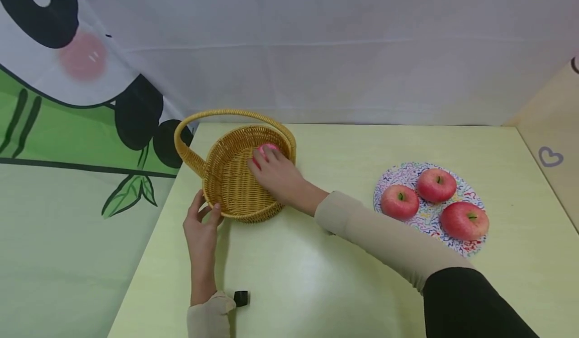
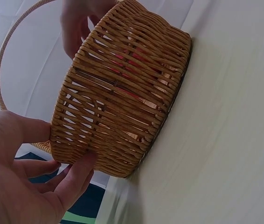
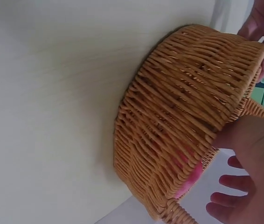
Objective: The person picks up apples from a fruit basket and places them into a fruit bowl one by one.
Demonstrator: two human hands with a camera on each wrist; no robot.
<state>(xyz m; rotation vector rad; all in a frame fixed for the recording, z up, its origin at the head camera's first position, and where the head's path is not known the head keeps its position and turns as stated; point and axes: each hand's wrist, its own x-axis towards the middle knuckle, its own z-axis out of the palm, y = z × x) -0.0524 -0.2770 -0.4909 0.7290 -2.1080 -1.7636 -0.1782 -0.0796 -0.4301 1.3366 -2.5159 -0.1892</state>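
Observation:
A round wicker basket (image 1: 239,187) with a tall hoop handle stands on the table. My left hand (image 1: 203,227) holds its near left side, thumb at the rim and fingers against the woven wall, as the left wrist view also shows. My right hand (image 1: 280,177) reaches over the right rim, fingers loosely bent above the inside. Under it lies a bright pink, rounded thing (image 3: 190,179), partly hidden by the hand and weave. In the right wrist view the fingers (image 3: 232,198) stand apart from it.
To the right, a round plate (image 1: 398,176) with a colourful squiggle pattern bears three red apples (image 1: 436,185), close to the right forearm. A small black block (image 1: 241,298) is beside the left cuff. A pale cloth wall (image 1: 339,76) rises behind the table (image 1: 316,298).

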